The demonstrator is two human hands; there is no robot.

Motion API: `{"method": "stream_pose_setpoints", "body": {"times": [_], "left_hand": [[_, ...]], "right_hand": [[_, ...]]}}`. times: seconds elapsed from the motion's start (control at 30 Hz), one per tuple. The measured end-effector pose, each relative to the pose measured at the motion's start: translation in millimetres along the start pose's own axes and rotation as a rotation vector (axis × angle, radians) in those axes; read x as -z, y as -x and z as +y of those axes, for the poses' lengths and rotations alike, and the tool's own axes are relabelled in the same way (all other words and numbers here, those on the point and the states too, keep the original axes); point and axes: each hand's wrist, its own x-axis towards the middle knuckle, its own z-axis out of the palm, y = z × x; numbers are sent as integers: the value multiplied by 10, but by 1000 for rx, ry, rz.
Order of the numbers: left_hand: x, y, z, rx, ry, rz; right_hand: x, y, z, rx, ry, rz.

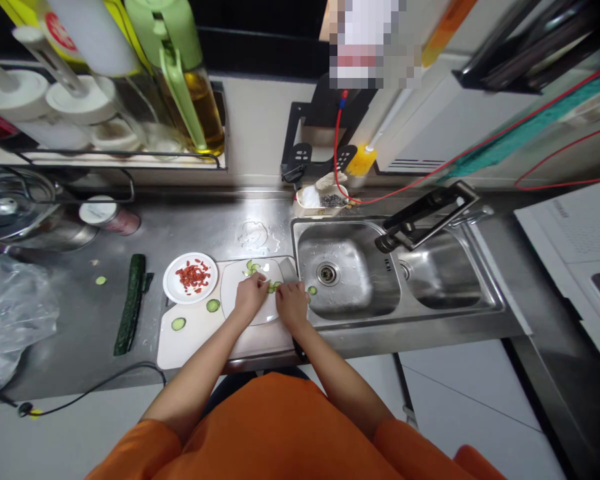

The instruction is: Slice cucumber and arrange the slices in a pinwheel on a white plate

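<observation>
The left hand (251, 295) is reaching over the white plate (231, 281), where cucumber slices (273, 287) are lying between both hands. The right hand (292, 307) is partly covering the knife (288, 269) beside the plate; one cannot tell whether either hand's fingers are clamping a slice or standing apart.

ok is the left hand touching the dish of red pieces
Apart. The head view shows a bare strip of the larger white plate between the left hand and the dish.
</observation>
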Motion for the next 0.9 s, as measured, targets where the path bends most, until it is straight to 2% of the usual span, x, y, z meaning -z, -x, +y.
{"method": "stream_pose_setpoints", "body": {"times": [0.27, 0.43, 0.9], "left_hand": [[-97, -18, -26, 141, 157, -48], [-129, -62, -64, 179, 183, -42], [-116, 19, -58, 128, 270, -17]], "right_hand": [[-7, 2, 8, 10, 0, -3], [-16, 1, 6, 17, -12, 20], [-25, -2, 18, 30, -3, 10]]}}
